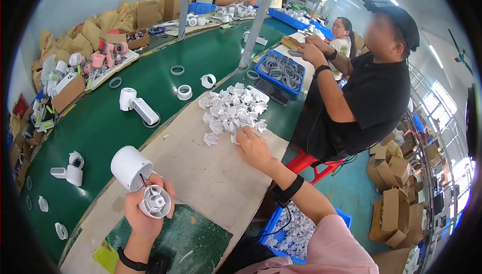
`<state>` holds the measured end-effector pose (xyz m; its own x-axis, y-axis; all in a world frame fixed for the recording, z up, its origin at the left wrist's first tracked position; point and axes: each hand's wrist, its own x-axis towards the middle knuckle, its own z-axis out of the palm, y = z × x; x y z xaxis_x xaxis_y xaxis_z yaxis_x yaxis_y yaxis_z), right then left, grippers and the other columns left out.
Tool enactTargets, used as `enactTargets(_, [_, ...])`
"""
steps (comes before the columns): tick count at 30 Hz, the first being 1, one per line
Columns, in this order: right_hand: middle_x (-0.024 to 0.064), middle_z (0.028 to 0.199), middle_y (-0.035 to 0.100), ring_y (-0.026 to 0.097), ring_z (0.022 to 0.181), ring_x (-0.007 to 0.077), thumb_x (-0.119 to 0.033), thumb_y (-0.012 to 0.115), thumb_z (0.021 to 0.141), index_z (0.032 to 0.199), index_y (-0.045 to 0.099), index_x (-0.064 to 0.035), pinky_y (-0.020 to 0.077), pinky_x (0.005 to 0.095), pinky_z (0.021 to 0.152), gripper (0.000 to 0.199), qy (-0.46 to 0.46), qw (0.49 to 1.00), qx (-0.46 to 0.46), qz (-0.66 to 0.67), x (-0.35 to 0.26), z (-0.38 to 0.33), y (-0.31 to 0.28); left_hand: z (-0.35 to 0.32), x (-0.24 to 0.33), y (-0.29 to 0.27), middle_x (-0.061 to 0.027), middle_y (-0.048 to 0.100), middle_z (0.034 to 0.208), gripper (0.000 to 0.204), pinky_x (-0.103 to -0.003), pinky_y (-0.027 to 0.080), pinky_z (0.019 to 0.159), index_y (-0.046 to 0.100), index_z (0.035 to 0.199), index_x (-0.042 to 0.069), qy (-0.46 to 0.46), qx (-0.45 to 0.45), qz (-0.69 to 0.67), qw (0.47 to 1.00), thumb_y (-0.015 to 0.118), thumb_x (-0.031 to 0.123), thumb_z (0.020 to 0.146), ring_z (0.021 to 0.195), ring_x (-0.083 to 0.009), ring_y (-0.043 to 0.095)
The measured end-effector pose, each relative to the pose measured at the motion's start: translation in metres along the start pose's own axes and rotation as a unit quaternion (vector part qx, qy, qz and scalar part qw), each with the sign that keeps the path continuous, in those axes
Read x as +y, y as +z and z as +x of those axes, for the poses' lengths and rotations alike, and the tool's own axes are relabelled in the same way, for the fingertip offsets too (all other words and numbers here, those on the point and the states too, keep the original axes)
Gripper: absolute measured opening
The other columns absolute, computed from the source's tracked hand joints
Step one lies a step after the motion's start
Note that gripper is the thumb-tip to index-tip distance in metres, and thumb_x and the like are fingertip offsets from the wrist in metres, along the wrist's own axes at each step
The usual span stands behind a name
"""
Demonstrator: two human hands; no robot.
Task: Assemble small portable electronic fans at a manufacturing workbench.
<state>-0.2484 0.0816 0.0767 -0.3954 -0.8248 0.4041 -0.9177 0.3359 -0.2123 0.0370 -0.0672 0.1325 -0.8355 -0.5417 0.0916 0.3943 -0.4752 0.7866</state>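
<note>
My left grip (142, 215) holds 1 white cylindrical housing (128, 166), end open; right grip (255, 149), closure unclear, touches pronged pieces (232, 107), many left.

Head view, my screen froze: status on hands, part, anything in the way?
Left hand holds white part. Right hand at pile of white pieces, grip unclear. Cardboard between hands, no obstruction visible.

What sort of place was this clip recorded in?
Probably a factory assembly line: white parts lie along what looks like a long green conveyor belt, a heap of small white pieces sits beside it, and a co-worker in black is seated nearby.
</note>
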Motion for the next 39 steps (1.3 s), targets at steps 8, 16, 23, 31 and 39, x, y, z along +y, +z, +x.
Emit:
enactTargets(8, [0.0160,0.091,0.054,0.063,0.076,0.0326,-0.011,0.068,0.074,0.094,0.048,-0.0012,0.0526,0.0388,0.060,0.030,0.055,0.997,0.012,-0.047,0.010,0.005,0.005,-0.007,-0.001,0.007,-0.0132,0.061,0.073,0.059,-0.025,0.042,0.039,0.055,0.095,0.000,-0.005,-0.015,0.077,0.997,0.028,0.052,0.093,0.046,-0.0158,0.053])
enactTargets(16, [0.0053,0.076,0.057,0.059,0.063,0.0149,-0.003,0.065,0.080,0.105,0.058,-0.0034,0.0470,0.0287,0.052,0.026,0.046,0.971,0.044,0.229,-0.086,0.011,-0.057,-0.013,0.012,0.008,-0.0113,0.060,0.094,0.043,-0.026,0.050,0.061,0.051,0.117,-0.001,-0.028,0.016,0.145,0.989,0.043,0.033,0.092,0.071,-0.0166,0.061])
enactTargets(23, [0.0018,0.069,0.056,0.048,0.054,0.0036,-0.007,0.060,0.088,0.102,0.047,-0.0008,0.0381,0.0203,0.046,0.020,0.069,0.902,-0.035,0.425,-0.172,-0.025,-0.055,-0.017,0.023,0.015,-0.0078,0.061,0.093,0.037,-0.026,0.048,0.062,0.053,0.114,-0.001,0.007,-0.005,0.258,0.966,0.040,0.027,0.094,0.075,-0.0141,0.060])
enactTargets(31, [0.0092,0.084,0.062,0.058,0.068,0.0087,-0.007,0.052,0.093,0.127,0.036,-0.0009,0.0469,0.0235,0.056,0.039,0.084,0.828,-0.131,0.538,-0.204,-0.035,-0.054,-0.018,0.023,0.009,-0.0133,0.062,0.081,0.027,-0.034,0.046,0.062,0.060,0.098,-0.003,0.180,0.001,0.410,0.894,0.045,0.018,0.088,0.071,-0.0234,0.060])
enactTargets(39, [0.0126,0.091,0.061,0.061,0.076,0.0142,-0.001,0.054,0.089,0.130,0.033,0.0021,0.0485,0.0259,0.063,0.045,0.002,0.851,-0.043,0.524,-0.209,-0.038,-0.057,-0.023,0.034,0.015,-0.0198,0.062,0.075,0.028,-0.040,0.047,0.060,0.060,0.094,-0.002,0.196,-0.040,0.480,0.854,0.046,0.021,0.089,0.066,-0.0365,0.061])
